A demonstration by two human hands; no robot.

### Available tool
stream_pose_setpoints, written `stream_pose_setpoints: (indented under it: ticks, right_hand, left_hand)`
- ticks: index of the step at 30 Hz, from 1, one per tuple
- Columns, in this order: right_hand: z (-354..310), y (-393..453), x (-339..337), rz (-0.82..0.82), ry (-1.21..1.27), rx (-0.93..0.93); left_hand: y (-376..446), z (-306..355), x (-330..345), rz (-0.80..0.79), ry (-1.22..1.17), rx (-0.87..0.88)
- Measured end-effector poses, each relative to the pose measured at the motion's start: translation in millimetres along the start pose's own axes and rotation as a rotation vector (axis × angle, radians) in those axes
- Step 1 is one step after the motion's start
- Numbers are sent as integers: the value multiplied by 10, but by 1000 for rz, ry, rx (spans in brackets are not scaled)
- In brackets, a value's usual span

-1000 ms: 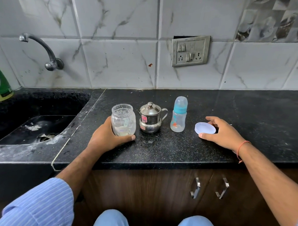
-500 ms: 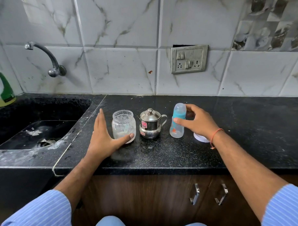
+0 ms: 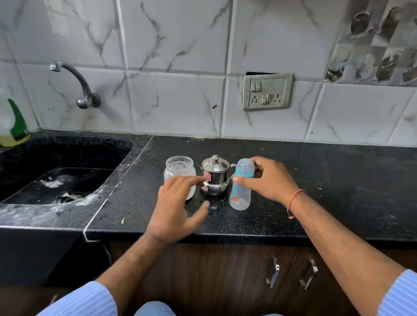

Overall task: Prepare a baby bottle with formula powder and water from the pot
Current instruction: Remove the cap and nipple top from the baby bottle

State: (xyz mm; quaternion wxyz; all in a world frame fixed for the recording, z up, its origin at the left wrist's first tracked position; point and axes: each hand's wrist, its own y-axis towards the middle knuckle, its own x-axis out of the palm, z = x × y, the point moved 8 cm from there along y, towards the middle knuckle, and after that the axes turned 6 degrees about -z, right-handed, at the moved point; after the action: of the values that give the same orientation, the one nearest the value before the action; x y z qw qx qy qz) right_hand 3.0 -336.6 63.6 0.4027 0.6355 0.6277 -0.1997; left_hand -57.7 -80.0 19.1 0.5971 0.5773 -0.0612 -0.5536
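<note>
1. Far left we see a plastic bottle [image 3: 7, 122] with a green label, pale liquid inside, standing on the sink's edge.
2. Sink [image 3: 23, 217]: black speckled stone, rough, white residue around the basin and drain. A curved metal tap [image 3: 75, 84] comes out of the marbled white wall tiles above it.
3. Counter [image 3: 343, 186]: black glossy speckled stone, with dark wood cabinet doors and two metal handles below.
4. Jar [image 3: 178, 171]: clear, round, no lid on, white powder in the bottom. It stands upright on the counter, just left of the pot.
5. Left hand [image 3: 177, 211]: fingers spread wide, blurred, in front of the jar's lower part and holding nothing we can see; whether it touches the jar we cannot tell.
6. Pot [image 3: 214, 179]: small shiny steel, rounded belly, knobbed lid on, red sticker on the front. It stands between the jar and the baby bottle.
7. Baby bottle [image 3: 240, 185]: translucent plastic, blue collar, domed cap on, tilted slightly, base at the counter, just right of the pot.
8. Right hand [image 3: 268, 179]: curled around the baby bottle's top, thumb in front, fingers behind; orange thread on the wrist.
9. Grey switch plate [image 3: 266, 91] on the wall, behind.
</note>
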Motion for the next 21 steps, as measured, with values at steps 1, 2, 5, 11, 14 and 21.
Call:
stream_pose_setpoints:
  ticks: [1, 2, 5, 11, 14, 21]
  right_hand:
    - [-64, -28, 28, -12, 3, -13]
    - [-128, -52, 59, -23, 4, -27]
    - [-316, -108, 149, -55, -14, -66]
    - [-529, -133, 271, -104, -22, -122]
    - [-581, -126, 232, -94, 14, -135]
    - [-701, -85, 161, -58, 24, -203]
  left_hand:
    - [16, 56, 91, -41, -24, -8]
    - [38, 81, 189, -84, -55, -34]
    - [118, 90, 429, -215, -237, -188]
    - [100, -170, 709, -415, -290, -427]
    - [73, -243, 749, -437, -265, -493]
    - [74, -247, 787, -461, -268, -496]
